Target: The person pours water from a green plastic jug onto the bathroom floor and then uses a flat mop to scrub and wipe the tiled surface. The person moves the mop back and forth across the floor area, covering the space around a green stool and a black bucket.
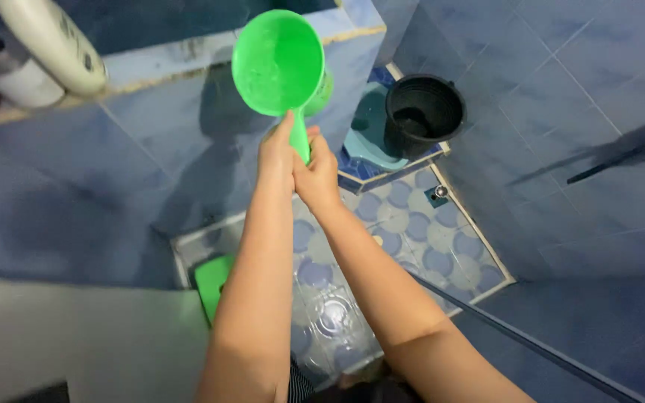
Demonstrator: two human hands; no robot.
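A bright green plastic water dipper (278, 60) with a round bowl and a short handle is held up in front of me. Both hands grip its handle below the bowl: my left hand (278, 153) on the left side, my right hand (317, 175) just beneath and to the right. The bowl's open side faces me and looks empty. It hangs in front of the blue tiled wall of a water tank (181, 112).
A black bucket (423, 112) stands beside a pale blue squat toilet (371, 138) on a raised step. The floor (412, 231) has blue circle-patterned tiles with a small drain (439, 194). A green object (213, 282) lies on the floor at left. Bottles (31, 52) rest on the tank ledge.
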